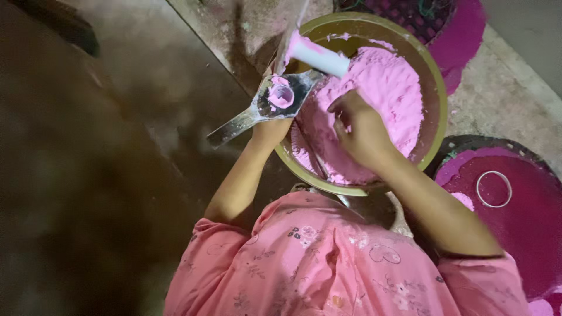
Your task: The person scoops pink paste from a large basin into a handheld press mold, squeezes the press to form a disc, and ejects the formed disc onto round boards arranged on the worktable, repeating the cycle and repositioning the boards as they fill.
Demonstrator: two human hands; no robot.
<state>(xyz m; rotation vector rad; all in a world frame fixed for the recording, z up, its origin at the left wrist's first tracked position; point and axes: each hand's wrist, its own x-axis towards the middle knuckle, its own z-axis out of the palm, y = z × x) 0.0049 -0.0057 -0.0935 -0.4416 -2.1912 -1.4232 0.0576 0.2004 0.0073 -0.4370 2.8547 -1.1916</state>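
Two hands work at the bowl (436, 93) of pink powder (386, 88): left hand (270, 130), at its near-left rim, grasps a metal mould (281, 96); right hand (360, 130) pinches powder inside. Filling seems underway; pressing likely needs steadiness.

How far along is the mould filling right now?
Done: a pink lump already sits in the round cup of the metal mould. In hand: the left hand holds that mould over the bowl's rim; the right hand digs in the pink powder. Left: the bowl is mostly full.
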